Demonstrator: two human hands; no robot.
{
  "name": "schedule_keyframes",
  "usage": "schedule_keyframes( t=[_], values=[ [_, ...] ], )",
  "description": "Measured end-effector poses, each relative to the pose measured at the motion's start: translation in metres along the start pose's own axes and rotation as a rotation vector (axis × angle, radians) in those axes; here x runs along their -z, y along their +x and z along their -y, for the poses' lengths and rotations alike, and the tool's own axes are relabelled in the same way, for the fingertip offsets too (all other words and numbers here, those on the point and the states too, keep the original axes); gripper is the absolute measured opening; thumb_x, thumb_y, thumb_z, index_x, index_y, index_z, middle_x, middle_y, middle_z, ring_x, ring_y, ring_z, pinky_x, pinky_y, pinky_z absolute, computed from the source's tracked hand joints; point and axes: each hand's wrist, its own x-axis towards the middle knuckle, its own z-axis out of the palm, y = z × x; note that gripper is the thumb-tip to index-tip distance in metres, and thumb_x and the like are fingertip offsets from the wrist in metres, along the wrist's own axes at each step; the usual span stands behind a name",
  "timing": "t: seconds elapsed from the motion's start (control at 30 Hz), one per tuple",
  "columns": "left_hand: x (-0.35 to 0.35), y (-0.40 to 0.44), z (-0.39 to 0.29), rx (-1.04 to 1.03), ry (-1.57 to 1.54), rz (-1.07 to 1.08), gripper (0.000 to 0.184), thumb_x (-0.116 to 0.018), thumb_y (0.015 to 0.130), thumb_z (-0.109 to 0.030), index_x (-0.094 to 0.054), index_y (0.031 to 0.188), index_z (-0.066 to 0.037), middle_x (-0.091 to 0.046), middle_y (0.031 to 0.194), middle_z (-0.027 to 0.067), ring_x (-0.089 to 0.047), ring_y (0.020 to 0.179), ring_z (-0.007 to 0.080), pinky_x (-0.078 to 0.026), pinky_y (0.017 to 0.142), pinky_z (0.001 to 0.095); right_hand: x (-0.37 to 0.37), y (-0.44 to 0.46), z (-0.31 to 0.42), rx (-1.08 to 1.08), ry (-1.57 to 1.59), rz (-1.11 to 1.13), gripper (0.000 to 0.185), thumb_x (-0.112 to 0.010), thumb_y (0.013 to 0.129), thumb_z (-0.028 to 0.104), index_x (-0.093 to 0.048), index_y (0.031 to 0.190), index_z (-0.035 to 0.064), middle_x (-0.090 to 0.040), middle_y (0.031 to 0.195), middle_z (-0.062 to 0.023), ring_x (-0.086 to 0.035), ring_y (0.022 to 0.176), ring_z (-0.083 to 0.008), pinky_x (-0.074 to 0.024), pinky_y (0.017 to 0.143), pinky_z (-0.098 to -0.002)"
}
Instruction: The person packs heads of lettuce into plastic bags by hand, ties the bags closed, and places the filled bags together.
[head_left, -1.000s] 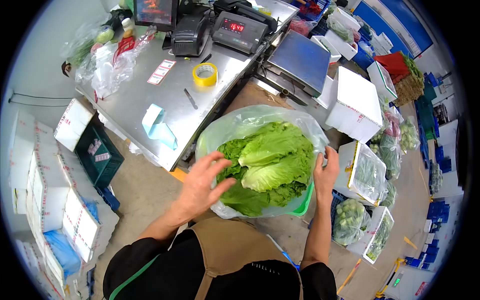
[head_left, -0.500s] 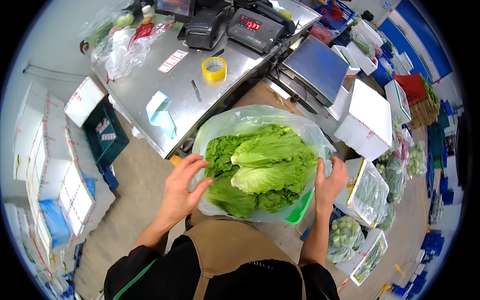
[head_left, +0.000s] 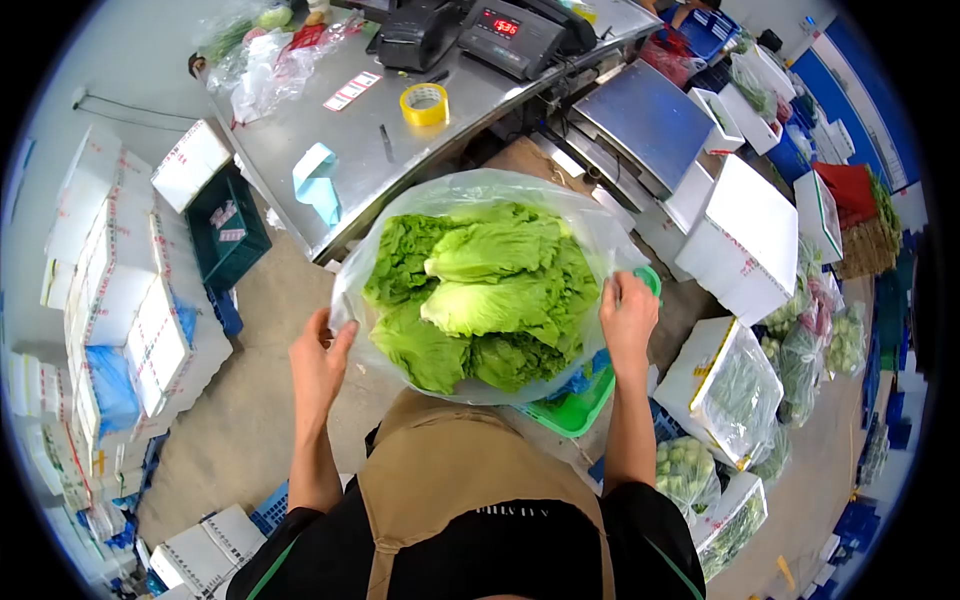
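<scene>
A large clear plastic bag (head_left: 480, 185), wide open at the top, holds several heads of green leafy lettuce (head_left: 500, 300) in front of my apron. My left hand (head_left: 322, 362) is at the bag's left rim, thumb and fingers closing on the plastic. At the right rim, the fingers of my right hand (head_left: 630, 312) are closed on the bag's edge. Under and to the right of the bag, part of a bright green basket (head_left: 572, 412) shows, with something blue inside; the bag hides the rest of it.
A steel table (head_left: 300, 110) ahead carries yellow tape (head_left: 424, 104), a pen (head_left: 387, 143), light-blue paper (head_left: 318, 185) and a lit scale display (head_left: 510, 40). To the right are a weighing platform (head_left: 650, 120), foam boxes (head_left: 745, 235) and bagged vegetables. Foam boxes (head_left: 110, 270) are stacked left.
The bag of lettuce has shifted left, uncovering more of the green basket. My left hand has moved left and closed at the rim; my right hand has closed on the opposite edge.
</scene>
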Motion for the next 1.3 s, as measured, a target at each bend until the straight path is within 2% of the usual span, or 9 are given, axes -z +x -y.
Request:
schedule_keyframes(
  t=[0.23,0.37,0.5,0.57,0.8,1.0,1.13,1.2,1.3],
  values=[
    [0.000,0.008,0.024,0.077,-0.723,0.113,0.026,-0.062,0.087,-0.019,-0.059,0.103,0.001,-0.066,0.082,0.0054,-0.053,0.068,0.0075,-0.038,0.060,0.0205,0.028,0.016,-0.028,-0.465,0.441,-0.166,0.017,-0.057,0.084,0.011,-0.063,0.090,-0.0036,-0.063,0.069,-0.0169,-0.060,0.062,-0.0349,-0.0483,0.063,-0.0385],
    [-0.003,0.014,0.035,0.120,-0.776,0.162,0.029,-0.063,0.086,-0.023,-0.058,0.103,0.000,-0.067,0.088,0.0091,-0.060,0.078,0.0119,-0.046,0.071,0.0255,0.049,0.012,0.039,0.007,0.090,-0.420,0.025,-0.063,0.077,0.006,-0.060,0.100,-0.0021,-0.062,0.094,-0.0177,-0.060,0.087,-0.0349,-0.0466,0.078,-0.0398],
    [-0.008,0.022,0.021,0.058,-0.696,0.183,0.030,-0.065,0.086,-0.024,-0.059,0.103,0.001,-0.067,0.089,0.0082,-0.059,0.078,0.0113,-0.045,0.072,0.0237,0.032,0.021,0.120,0.579,0.309,0.067,0.046,-0.069,0.071,0.004,-0.053,0.115,0.0010,-0.054,0.114,-0.0196,-0.051,0.109,-0.0345,-0.0394,0.096,-0.0453],
    [-0.007,0.025,0.016,-0.016,-0.678,0.175,0.030,-0.064,0.087,-0.024,-0.060,0.103,0.001,-0.067,0.089,0.0079,-0.059,0.078,0.0111,-0.045,0.073,0.0233,-0.006,0.046,0.137,0.738,0.214,0.228,0.049,-0.069,0.077,0.017,-0.053,0.120,0.0011,-0.057,0.115,-0.0183,-0.051,0.113,-0.0365,-0.0382,0.099,-0.0462],
    [0.012,0.018,-0.004,-0.502,-0.079,-0.324,0.025,-0.069,0.078,-0.008,-0.060,0.100,0.001,-0.064,0.094,0.0125,-0.062,0.082,0.0249,-0.049,0.076,0.0297,-0.065,0.120,0.132,0.635,0.100,0.996,0.070,-0.074,0.067,0.035,-0.053,0.125,0.0023,-0.062,0.113,-0.0194,-0.061,0.102,-0.0300,-0.0445,0.092,-0.0406],
    [0.012,-0.008,-0.026,-0.707,-0.277,0.032,0.027,-0.070,0.074,-0.001,-0.060,0.099,0.000,-0.062,0.098,0.0145,-0.061,0.092,0.0284,-0.049,0.080,0.0328,0.008,0.144,0.121,0.354,0.722,0.710,0.071,-0.081,0.060,0.024,-0.056,0.122,-0.0008,-0.063,0.110,-0.0126,-0.061,0.097,-0.0193,-0.0457,0.089,-0.0299],
    [-0.007,-0.002,-0.036,-0.777,-0.242,0.251,0.033,-0.074,0.073,-0.007,-0.060,0.103,-0.001,-0.060,0.103,0.0160,-0.059,0.095,0.0324,-0.049,0.081,0.0352,0.043,0.132,0.075,0.050,1.326,0.175,0.065,-0.074,0.062,0.010,-0.054,0.122,-0.0030,-0.062,0.110,-0.0105,-0.061,0.098,-0.0191,-0.0478,0.088,-0.0310],
    [-0.018,-0.002,-0.037,-0.820,-0.143,0.298,0.040,-0.075,0.073,-0.011,-0.058,0.108,-0.002,-0.058,0.109,0.0164,-0.057,0.101,0.0335,-0.047,0.084,0.0380,0.058,0.111,0.037,-0.136,1.719,0.008,0.065,-0.072,0.075,0.025,-0.047,0.130,0.0013,-0.056,0.122,-0.0144,-0.058,0.107,-0.0257,-0.0475,0.093,-0.0391],
    [-0.039,-0.003,-0.035,-0.854,-0.009,0.370,0.056,-0.076,0.071,-0.015,-0.051,0.119,-0.003,-0.050,0.119,0.0194,-0.049,0.111,0.0370,-0.041,0.091,0.0423,0.073,0.077,-0.009,-0.016,2.087,-0.032,0.074,-0.064,0.078,0.048,-0.038,0.136,0.0101,-0.041,0.135,-0.0188,-0.041,0.124,-0.0343,-0.0347,0.101,-0.0550]
  ],
)
